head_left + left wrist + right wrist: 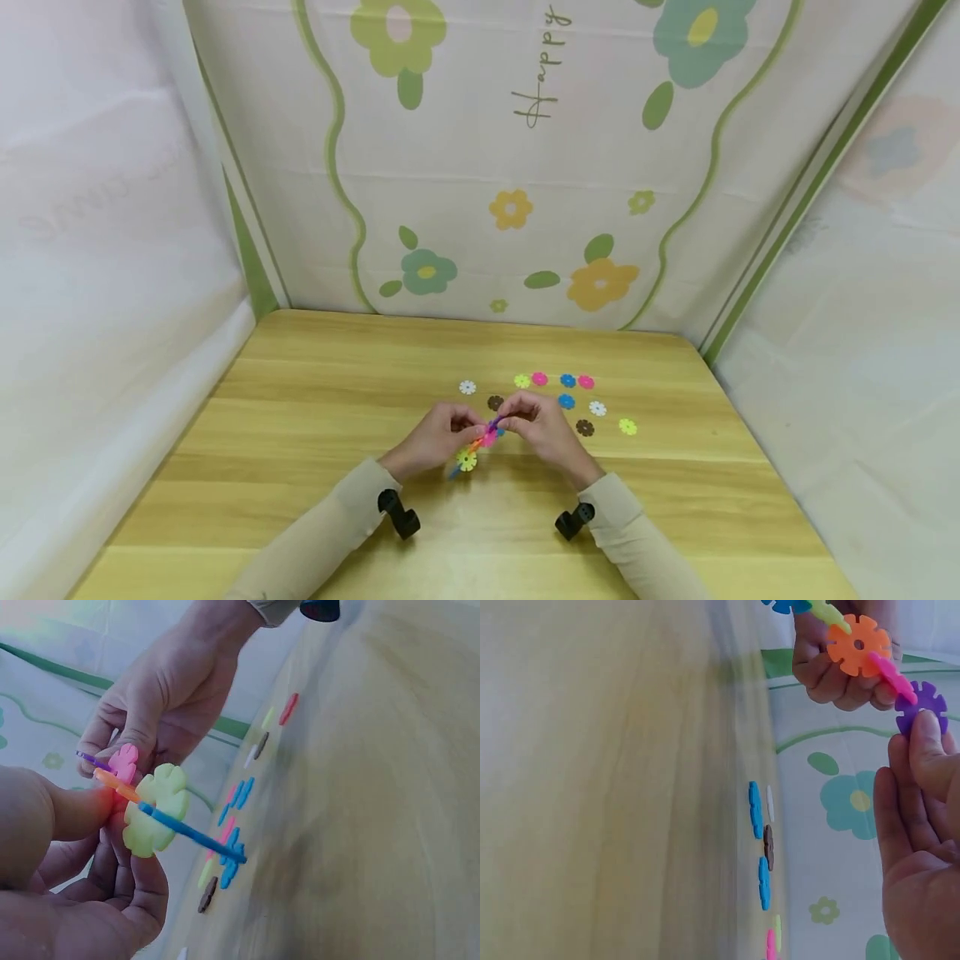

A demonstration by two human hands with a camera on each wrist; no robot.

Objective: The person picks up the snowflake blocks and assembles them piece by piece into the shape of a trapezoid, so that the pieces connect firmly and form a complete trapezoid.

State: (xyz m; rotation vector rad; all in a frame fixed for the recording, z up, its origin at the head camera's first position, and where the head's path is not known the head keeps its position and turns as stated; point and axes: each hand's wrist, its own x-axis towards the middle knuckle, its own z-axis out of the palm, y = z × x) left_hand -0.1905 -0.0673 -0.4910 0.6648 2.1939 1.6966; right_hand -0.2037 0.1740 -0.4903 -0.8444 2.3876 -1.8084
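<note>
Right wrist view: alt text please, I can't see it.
The right hand pinches a purple disc, the end of a linked chain: then a pink disc, orange disc, yellow disc and blue disc. The left hand grips the chain near the orange disc; loose discs lie on the wooden table.

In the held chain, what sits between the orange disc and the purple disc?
A pink disc, linking the orange disc and the purple disc; the right wrist view shows it most plainly.
</note>
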